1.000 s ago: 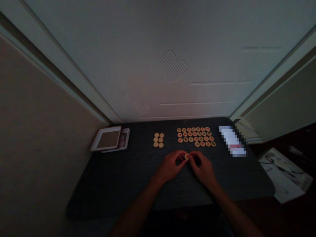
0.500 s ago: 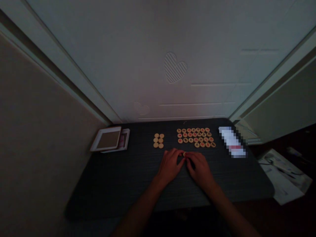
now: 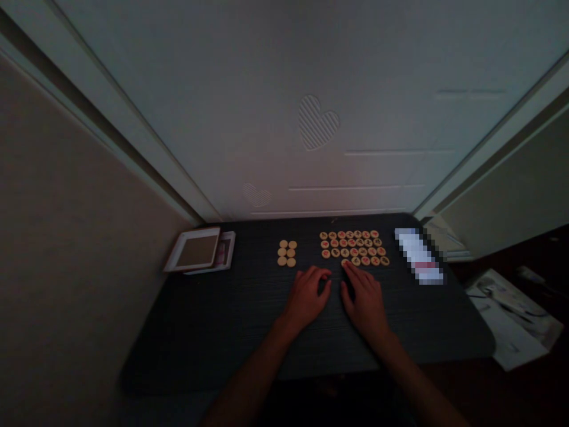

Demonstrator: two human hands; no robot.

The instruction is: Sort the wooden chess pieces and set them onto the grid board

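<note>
My right hand (image 3: 363, 299) has its fingertips on a Chinese chess piece (image 3: 345, 263) at the left end of the nearest row; its thumb is apart from the fingers. Beyond it, several more face-up pieces (image 3: 351, 243) with red or dark characters lie in rows. My left hand (image 3: 308, 295) rests just left of the right one, holding nothing, thumb and curled fingers apart. Ahead of the left hand, several blank-side-up pieces (image 3: 287, 252) form two short columns on the dark table (image 3: 249, 308).
At the table's left back lie a shallow box lid (image 3: 195, 249) and a box (image 3: 227, 252) partly beneath it. A pixelated bright object (image 3: 418, 255) lies at the right. A white panelled surface (image 3: 267, 130) rises behind the table. Right of the table, a white box (image 3: 511, 323) sits lower down.
Both hands held one piece between them before. Now my right hand has carried it forward and right to the nearest row, while my left hand stays back without it.
</note>
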